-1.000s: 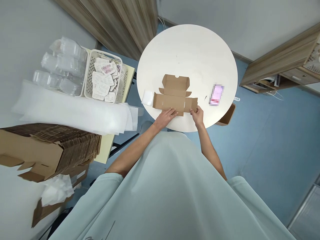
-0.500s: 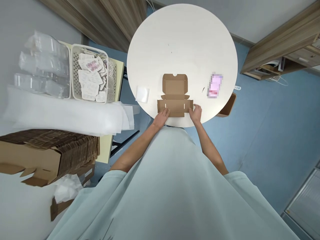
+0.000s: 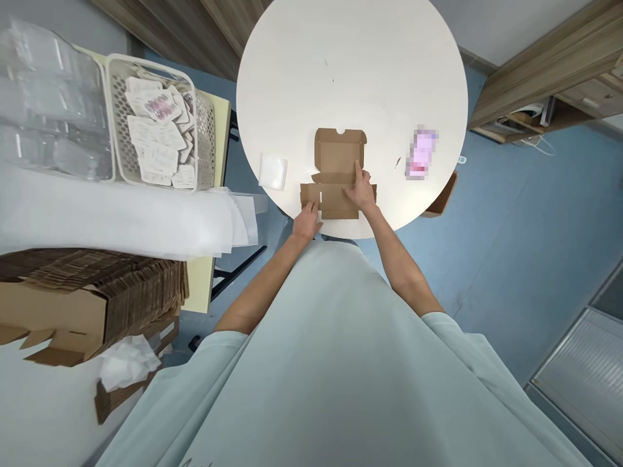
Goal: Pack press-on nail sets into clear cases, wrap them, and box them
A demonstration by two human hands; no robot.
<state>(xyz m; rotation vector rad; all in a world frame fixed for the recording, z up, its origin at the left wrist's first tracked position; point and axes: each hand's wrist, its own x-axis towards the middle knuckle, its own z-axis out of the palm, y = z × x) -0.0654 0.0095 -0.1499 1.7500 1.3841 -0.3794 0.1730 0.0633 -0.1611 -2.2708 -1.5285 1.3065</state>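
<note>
An unfolded brown cardboard box lies flat near the front edge of the round white table, its notched panel on the far side. My left hand is at the box's near left corner, fingers bent over the side flap and thumb near its lower edge. Across the box's crease, right of the middle, rests my right hand. Its index finger points away from me onto the far panel, and its thumb is spread left over the near panel. The palm hides part of the near panel and its right slot.
A small white packet lies left on the round table, a blurred pink item right. On the left side table are a basket of cards, clear plastic containers, white sheets and stacked flat cardboard boxes.
My right hand has moved left and away from me, from the box's right flap onto its middle. My left hand has shifted slightly left to the corner flap. The view has tilted a little.
</note>
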